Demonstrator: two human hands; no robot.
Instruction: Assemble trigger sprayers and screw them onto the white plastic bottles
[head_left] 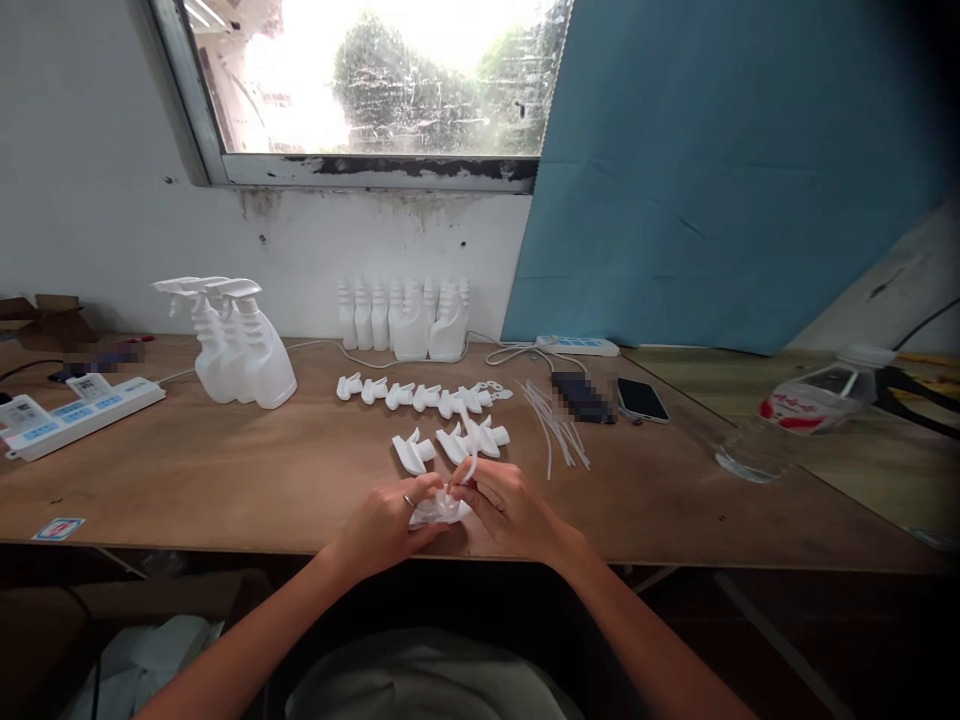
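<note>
Near the table's front edge, my left hand (390, 522) is closed round a white spray head (435, 510), with a ring on one finger. My right hand (510, 505) pinches a thin white tube (472, 445) whose lower end meets the spray head; my fingers partly hide where they join. Just beyond my hands lie a few more spray heads (412, 452), and behind them a row of several smaller white trigger parts (400, 396). Several loose white tubes (555, 425) are spread to the right.
Assembled spray bottles (251, 350) stand at the left, and white bottles (411, 325) line the wall. A power strip (90, 415) lies far left. To the right are a phone (642, 400), a cable, a second strip (577, 346) and a clear plastic bottle (802, 415).
</note>
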